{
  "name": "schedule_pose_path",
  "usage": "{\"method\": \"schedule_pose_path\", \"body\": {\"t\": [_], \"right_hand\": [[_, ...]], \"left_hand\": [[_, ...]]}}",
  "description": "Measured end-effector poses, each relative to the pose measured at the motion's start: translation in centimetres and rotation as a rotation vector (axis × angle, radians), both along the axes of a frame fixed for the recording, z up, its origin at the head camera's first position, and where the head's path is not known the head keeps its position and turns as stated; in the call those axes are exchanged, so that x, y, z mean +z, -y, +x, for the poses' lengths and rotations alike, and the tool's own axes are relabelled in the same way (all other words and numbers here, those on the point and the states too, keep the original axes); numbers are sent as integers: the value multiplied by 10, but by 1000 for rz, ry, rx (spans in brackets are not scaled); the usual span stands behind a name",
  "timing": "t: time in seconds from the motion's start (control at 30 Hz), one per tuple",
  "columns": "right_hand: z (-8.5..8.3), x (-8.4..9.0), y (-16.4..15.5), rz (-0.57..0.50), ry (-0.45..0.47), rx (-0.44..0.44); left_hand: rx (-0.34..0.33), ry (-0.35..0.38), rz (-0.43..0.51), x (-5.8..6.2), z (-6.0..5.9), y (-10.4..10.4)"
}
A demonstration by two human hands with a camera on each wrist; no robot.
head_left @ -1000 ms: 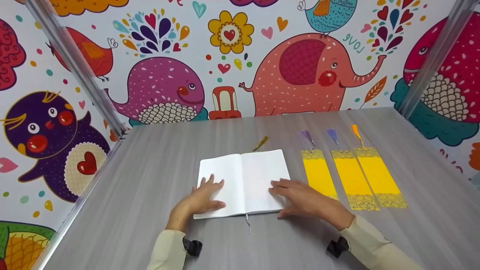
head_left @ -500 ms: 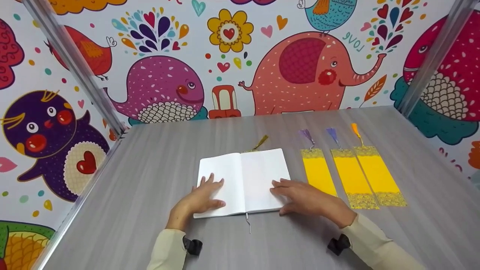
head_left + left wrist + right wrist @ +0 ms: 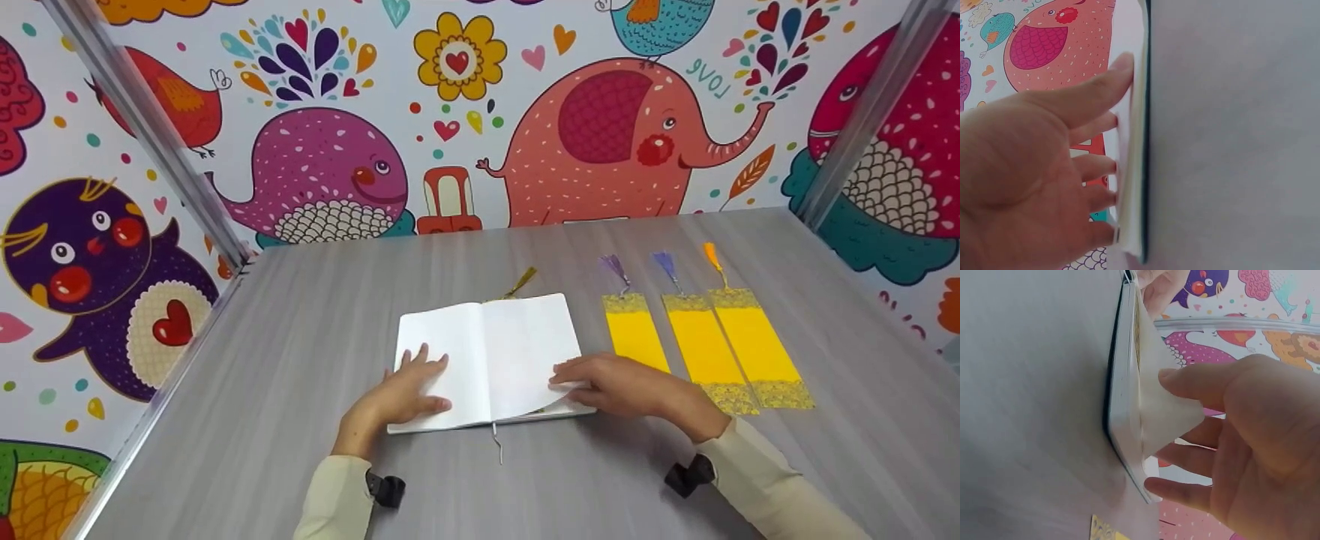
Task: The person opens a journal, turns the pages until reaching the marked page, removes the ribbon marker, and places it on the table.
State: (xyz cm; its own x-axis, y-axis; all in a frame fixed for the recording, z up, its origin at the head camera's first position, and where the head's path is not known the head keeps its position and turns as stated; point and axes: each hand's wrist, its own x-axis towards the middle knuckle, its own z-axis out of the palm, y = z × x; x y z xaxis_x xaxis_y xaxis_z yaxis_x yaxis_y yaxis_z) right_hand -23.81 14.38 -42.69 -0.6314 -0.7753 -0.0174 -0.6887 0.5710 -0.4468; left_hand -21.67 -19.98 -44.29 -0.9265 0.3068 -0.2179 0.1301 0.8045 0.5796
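Observation:
An open white notebook (image 3: 487,360) lies flat on the grey table (image 3: 315,315). My left hand (image 3: 405,394) rests with straight fingers on its left page, seen side-on as the left hand (image 3: 1044,174) against the notebook (image 3: 1137,169). My right hand (image 3: 615,384) pinches the lower right corner of the right page and lifts it. In the right wrist view the right hand (image 3: 1230,439) has its thumb on the raised page corner (image 3: 1168,410) and fingers beneath. A gold tassel (image 3: 520,283) sticks out from the notebook's top edge.
Three yellow bookmarks (image 3: 705,349) with tassels lie side by side to the right of the notebook. A thin ribbon (image 3: 497,442) hangs from the notebook's spine toward me. Cartoon-printed walls (image 3: 450,112) and metal posts (image 3: 150,142) enclose the table.
My right hand went from lying flat on the right page to pinching its lower corner and lifting it a little. The left hand stayed put.

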Motion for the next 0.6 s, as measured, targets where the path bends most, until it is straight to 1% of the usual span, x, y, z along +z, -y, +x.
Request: {"method": "schedule_pose_path", "body": {"t": [0.1,0.17,0.3,0.37,0.43,0.5,0.6], "right_hand": [[-1,0,-1,-20,-13,-68],[-1,0,0,-39,-8,-133],[-4,0,1,-129,22,-251],[-6,0,1,-198,69,-299],[-9,-1,1,-288,138,-334],[-12,-1,1,-397,252,-367],[-16,-1,1,-523,401,-437]], "left_hand": [[0,1,2,1,0,0],[2,7,2,1,0,-1],[9,5,3,1,0,-1],[9,4,2,1,0,-1],[7,3,3,1,0,-1],[5,3,0,1,0,-1],[5,-1,-1,1,0,-1]]}}
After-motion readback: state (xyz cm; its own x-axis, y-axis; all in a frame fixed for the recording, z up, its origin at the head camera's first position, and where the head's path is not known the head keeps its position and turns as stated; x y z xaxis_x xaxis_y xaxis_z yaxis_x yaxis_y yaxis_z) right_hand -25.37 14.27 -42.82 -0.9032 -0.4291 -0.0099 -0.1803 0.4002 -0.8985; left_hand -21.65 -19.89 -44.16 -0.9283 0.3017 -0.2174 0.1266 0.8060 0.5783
